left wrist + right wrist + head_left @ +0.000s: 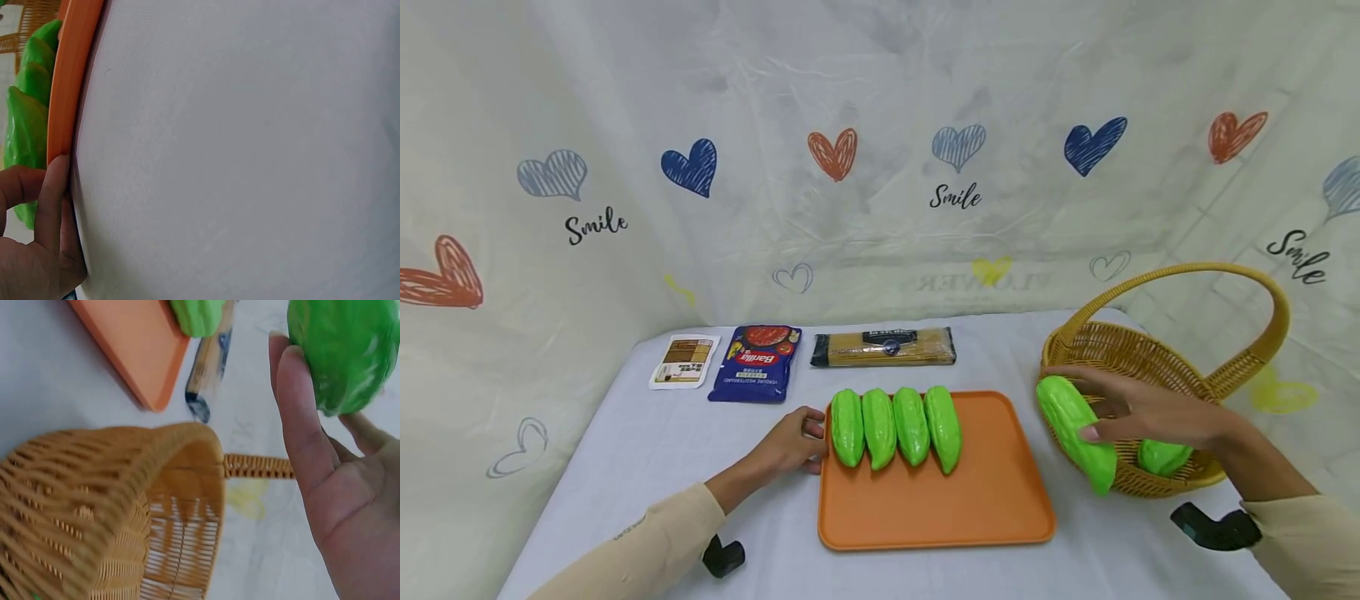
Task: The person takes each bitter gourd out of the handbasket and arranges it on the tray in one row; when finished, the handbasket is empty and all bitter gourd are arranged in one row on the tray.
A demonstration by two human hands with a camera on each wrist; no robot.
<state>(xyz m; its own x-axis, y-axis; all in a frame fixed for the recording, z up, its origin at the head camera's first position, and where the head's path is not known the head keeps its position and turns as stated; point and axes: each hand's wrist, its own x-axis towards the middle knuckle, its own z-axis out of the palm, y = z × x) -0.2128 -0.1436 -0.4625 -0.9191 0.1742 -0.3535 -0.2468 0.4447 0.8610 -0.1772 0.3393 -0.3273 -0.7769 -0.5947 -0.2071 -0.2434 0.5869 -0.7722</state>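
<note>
My right hand (pixel 1153 408) grips a bright green, lumpy bitter gourd (pixel 1071 425) above the left rim of a wicker basket (pixel 1120 342). Thumb and fingers lie on either side of that gourd in the right wrist view. Another green gourd (pixel 1163 457) lies inside the basket, partly hidden by the right arm. At the orange tray (pixel 940 512), my left hand (pixel 793 442) pinches the left rim, as the left wrist view also shows. Several green gourds (pixel 880 427) lie side by side across the tray's upper left part, their tapered ends toward me.
Behind the tray lies a pack of spaghetti (pixel 883 347). Further left are a blue Barilla pouch (pixel 756 364) and a small white-and-brown packet (pixel 685 362). The basket's tall arched handle (pixel 1195 268) rises over it. A white curtain with hearts (pixel 880 233) hangs behind the table.
</note>
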